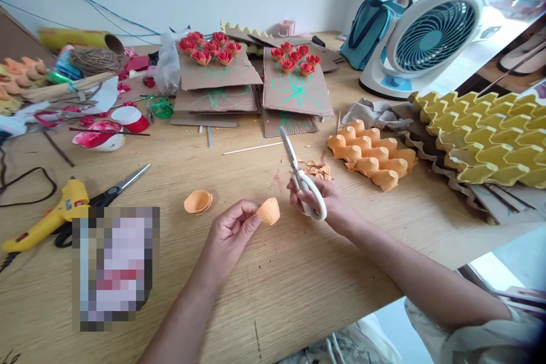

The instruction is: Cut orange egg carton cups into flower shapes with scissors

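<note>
Between the thumb and fingers of my left hand is a small orange egg-carton cup. My right hand grips white-handled scissors, whose blades point up and away, apart from the cup. To the left of my left hand, another orange cup lies on the table with its hollow showing. Small orange scraps lie just beyond my right hand. A piece of orange egg carton with several bumps sits to the right of them.
Red paper flowers stand on stacked cardboard at the back. A yellow glue gun and black scissors lie at left, near a paint-stained bowl. Yellow egg trays and a white fan stand at right.
</note>
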A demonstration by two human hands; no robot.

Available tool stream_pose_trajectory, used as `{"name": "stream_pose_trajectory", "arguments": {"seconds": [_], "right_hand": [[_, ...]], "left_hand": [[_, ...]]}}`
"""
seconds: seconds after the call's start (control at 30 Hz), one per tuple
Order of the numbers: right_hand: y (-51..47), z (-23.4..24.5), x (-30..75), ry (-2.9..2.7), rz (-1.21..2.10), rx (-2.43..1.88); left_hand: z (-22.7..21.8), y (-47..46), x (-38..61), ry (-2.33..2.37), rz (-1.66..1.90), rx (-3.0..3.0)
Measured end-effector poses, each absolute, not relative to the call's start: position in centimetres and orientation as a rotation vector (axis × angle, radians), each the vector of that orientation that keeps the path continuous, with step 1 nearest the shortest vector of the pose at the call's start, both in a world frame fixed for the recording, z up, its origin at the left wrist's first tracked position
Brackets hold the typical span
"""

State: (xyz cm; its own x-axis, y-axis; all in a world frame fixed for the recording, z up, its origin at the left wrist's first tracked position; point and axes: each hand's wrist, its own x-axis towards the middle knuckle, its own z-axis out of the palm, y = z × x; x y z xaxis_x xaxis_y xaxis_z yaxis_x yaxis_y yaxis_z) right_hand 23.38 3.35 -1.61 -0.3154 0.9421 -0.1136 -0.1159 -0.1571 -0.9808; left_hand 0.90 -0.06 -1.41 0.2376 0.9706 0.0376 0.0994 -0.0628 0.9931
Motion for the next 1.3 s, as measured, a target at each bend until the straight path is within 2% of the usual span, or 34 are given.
{"name": "stream_pose_trajectory", "arguments": {"seconds": [0.2, 0.37, 0.6, 0.73, 0.97, 1.1, 1.3], "right_hand": [[2.7, -1.6, 23.2, -1.204, 1.735, -0.863], [1.5, -1.8, 22.1, -1.2, 1.783, -0.804], [1.2, -2.5, 22.0, -1.256, 1.626, -0.839], [2.0, -2.1, 23.1, -1.304, 1.553, -0.89], [1.9, -0.9, 23.8, -1.444, 1.61, -1.096], [1.6, -0.3, 23.8, -1.873, 1.33, -1.225], [1.5, -0.6, 23.9, -2.307, 0.887, -1.153]], "left_hand": [[-2.5, -1.0, 2.6, 0.824, 0.981, 0.825], [-1.7, -1.2, 3.4, 0.85, 0.977, 0.877], [-1.2, -1.4, 3.5, 0.971, 0.976, 1.009], [-1.6, -1.0, 2.7, 0.93, 1.037, 0.776], [-1.4, -0.1, 1.7, 0.758, 1.045, 0.431], [-1.5, -0.1, 1.6, 0.726, 1.031, 0.415], [-1.7, -0.3, 1.8, 0.748, 1.057, 0.459]]}}
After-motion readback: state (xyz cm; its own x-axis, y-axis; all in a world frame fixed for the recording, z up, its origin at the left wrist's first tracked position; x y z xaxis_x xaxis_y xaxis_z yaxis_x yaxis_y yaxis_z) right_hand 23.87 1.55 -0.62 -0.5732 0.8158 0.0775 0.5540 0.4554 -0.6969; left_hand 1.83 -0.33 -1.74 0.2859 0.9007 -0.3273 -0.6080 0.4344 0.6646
